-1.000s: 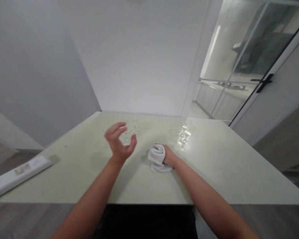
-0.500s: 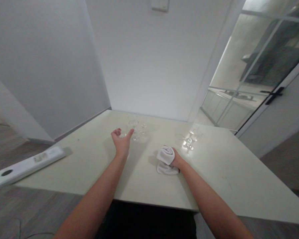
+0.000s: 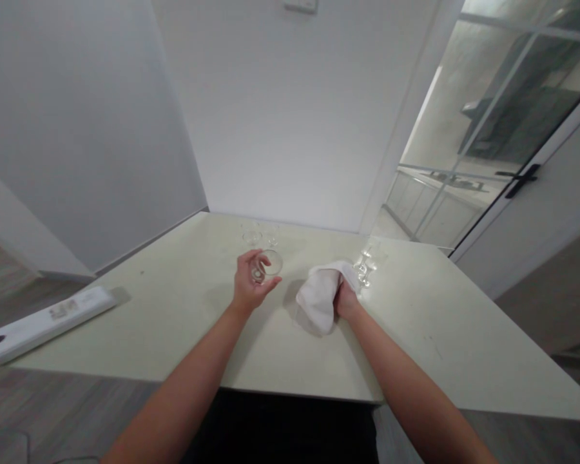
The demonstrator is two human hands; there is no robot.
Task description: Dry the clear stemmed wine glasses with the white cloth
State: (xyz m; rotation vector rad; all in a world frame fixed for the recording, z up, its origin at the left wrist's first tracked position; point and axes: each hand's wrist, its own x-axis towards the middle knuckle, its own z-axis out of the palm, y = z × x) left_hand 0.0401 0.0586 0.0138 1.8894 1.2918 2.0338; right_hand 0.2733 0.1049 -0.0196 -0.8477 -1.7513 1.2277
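Observation:
My left hand (image 3: 249, 286) is closed round a small clear stemmed glass (image 3: 267, 265), lifted off the pale table (image 3: 183, 322) with its rim tilted toward me. My right hand (image 3: 345, 298) grips a white cloth (image 3: 321, 295), raised so that it hangs just above the table. The cloth sits a short way right of the glass, not touching it. Two more clear glasses (image 3: 260, 236) stand behind my left hand near the wall. Another group of clear glasses (image 3: 367, 264) stands just beyond my right hand.
A long white box (image 3: 43, 322) lies at the table's left corner, overhanging it. White walls close in behind and to the left. A glass door with a black handle (image 3: 517, 179) is at the right. The table's near edge is at my body.
My left hand has taken one glass from the group near the wall and drawn it toward me. My right hand has lifted the cloth off the table and moved it up.

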